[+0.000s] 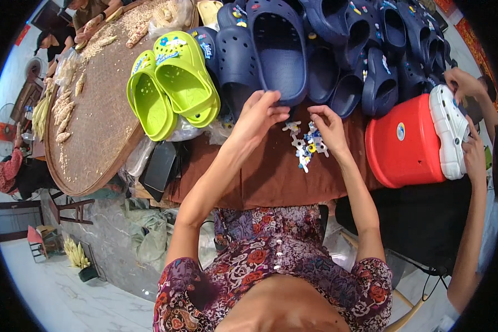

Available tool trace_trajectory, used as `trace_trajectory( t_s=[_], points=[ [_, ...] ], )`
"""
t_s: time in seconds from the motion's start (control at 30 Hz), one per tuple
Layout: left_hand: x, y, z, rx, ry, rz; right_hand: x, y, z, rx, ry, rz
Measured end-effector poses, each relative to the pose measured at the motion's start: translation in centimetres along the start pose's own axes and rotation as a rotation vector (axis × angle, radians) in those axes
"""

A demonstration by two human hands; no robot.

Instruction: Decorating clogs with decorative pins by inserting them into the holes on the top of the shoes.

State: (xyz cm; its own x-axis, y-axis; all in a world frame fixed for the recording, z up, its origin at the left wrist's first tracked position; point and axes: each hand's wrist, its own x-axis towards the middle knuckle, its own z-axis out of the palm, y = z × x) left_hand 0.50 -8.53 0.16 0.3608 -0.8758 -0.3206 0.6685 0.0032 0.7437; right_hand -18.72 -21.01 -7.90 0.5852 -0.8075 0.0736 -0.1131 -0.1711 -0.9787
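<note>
A navy clog (pixel 281 58) lies in front of me with its heel end toward me, its toe pointing away. My left hand (pixel 260 116) is closed at the left of that heel, fingertips against the edge. Over a small heap of shoe charms (pixel 303 148), white with blue and yellow bits, my right hand (pixel 330 131) has its thumb and fingertips pinched together. Whatever lies between those fingertips is too small to make out. To the left sits a pair of lime green clogs (pixel 185 77) decorated with charms.
Many more navy clogs (pixel 379 83) are piled along the far side of the brown cloth (pixel 221 180). At right, another person's hands (pixel 470 144) hold a white clog (pixel 449 133) beside a red bucket (pixel 404 141). A large woven tray (pixel 102 110) with corn stands left.
</note>
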Motion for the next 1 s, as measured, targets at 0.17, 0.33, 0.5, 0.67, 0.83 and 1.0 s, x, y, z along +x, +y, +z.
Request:
trace_trajectory(
  t_s=[0.17,0.33,0.5,0.67,0.83,1.0],
  points=[
    [-7.8,-1.4,-4.1,0.043,-0.087,-0.047,-2.7,-0.8,0.6,-0.091,-0.067,-0.004],
    [-15.2,-5.1,-8.6,0.257,-0.101,-0.167,-5.7,-1.1,2.5,0.023,-0.107,0.035],
    [-20.6,-8.2,-11.7,0.241,-0.052,-0.329,-9.6,-0.4,4.1,0.208,-0.22,0.162],
    [-22.9,-10.3,-13.8,0.404,0.031,-0.319,-12.9,1.2,5.9,0.166,-0.21,0.271],
    [-24.2,-10.5,-14.9,0.46,0.058,-0.459,-14.9,1.8,5.8,-0.133,-0.266,0.281],
    [-24.6,-11.8,-17.7,0.499,0.029,-0.485,-15.4,2.0,5.9,-0.234,-0.279,0.231]
  ],
)
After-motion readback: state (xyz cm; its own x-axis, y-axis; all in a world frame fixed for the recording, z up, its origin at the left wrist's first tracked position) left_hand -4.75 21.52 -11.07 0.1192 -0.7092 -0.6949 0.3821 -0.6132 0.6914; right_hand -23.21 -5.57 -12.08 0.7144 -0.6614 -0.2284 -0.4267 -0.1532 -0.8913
